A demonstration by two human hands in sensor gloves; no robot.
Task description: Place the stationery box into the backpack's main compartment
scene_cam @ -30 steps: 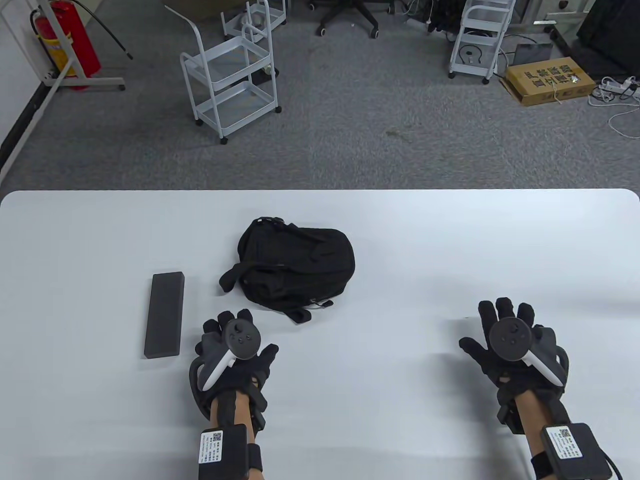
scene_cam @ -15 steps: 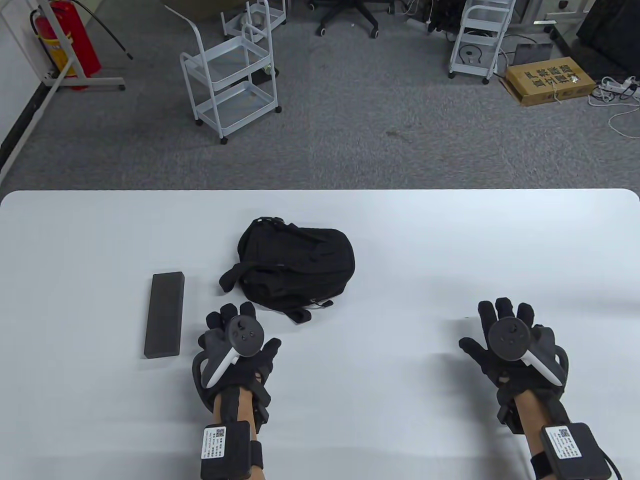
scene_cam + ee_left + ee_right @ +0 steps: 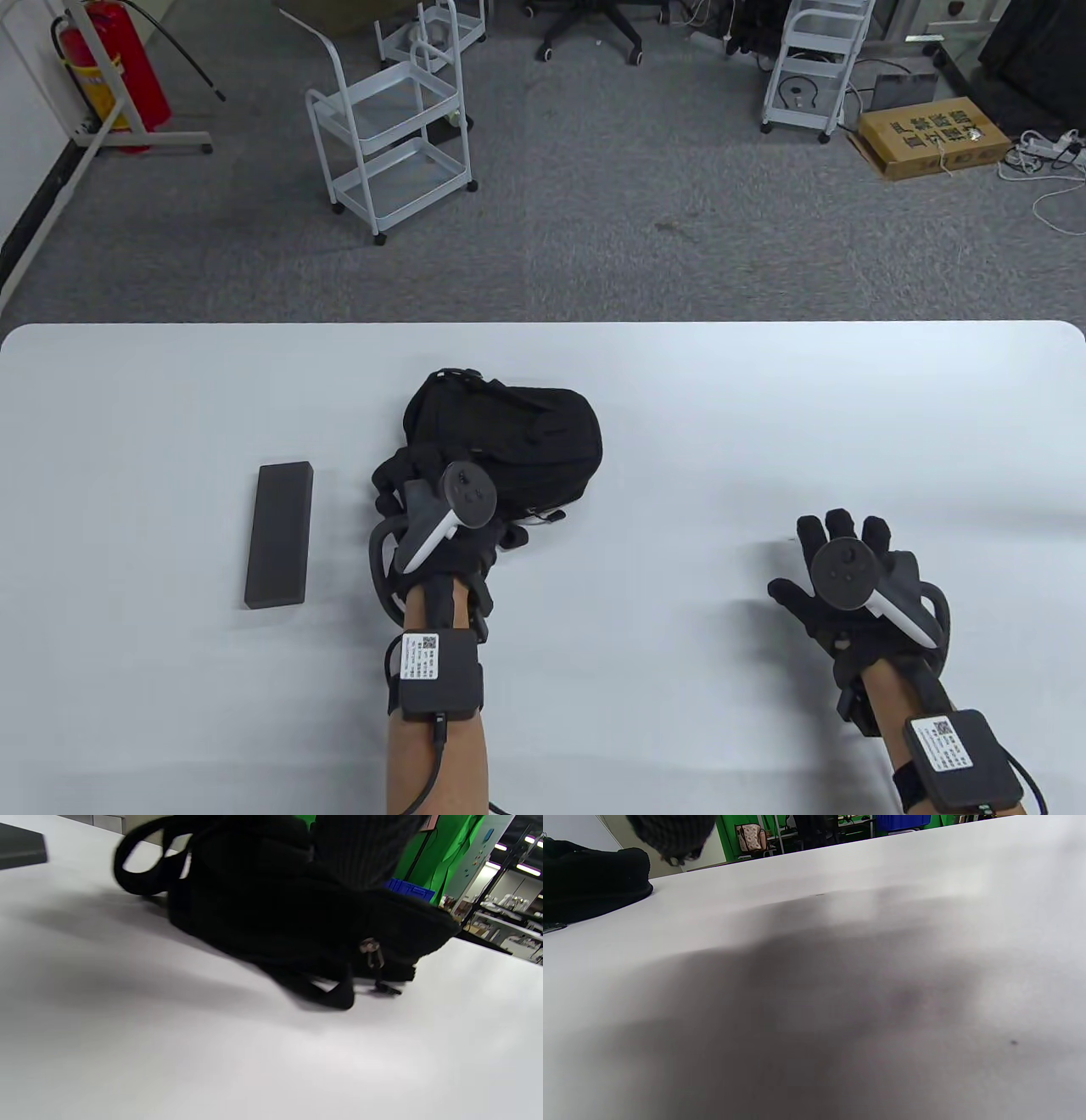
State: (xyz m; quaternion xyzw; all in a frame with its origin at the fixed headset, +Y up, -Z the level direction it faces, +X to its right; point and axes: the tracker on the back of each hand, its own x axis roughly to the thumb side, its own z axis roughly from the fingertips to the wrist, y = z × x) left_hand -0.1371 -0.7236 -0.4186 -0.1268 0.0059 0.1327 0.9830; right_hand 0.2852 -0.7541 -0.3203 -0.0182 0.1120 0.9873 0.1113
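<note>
The black backpack (image 3: 534, 424) lies on the white table (image 3: 721, 407), left of centre; it also shows in the left wrist view (image 3: 275, 921) with a metal zipper pull (image 3: 370, 950) at its near side. The dark grey stationery box (image 3: 278, 533) lies flat to its left, apart from it, and its corner shows in the left wrist view (image 3: 19, 851). My left hand (image 3: 403, 480) is over the backpack's near-left part by a strap; black on black hides its grip. My right hand (image 3: 827, 552) lies spread and empty over the table at the right.
The backpack's end (image 3: 589, 878) shows at the far left of the right wrist view, well away from that hand. Beyond the table's far edge are white carts (image 3: 390, 127) and a cardboard box (image 3: 933, 136) on the floor.
My left hand has moved forward and right from the bare table onto the backpack's near-left part. My right hand has shifted slightly left and nearer. Box and backpack have not moved.
</note>
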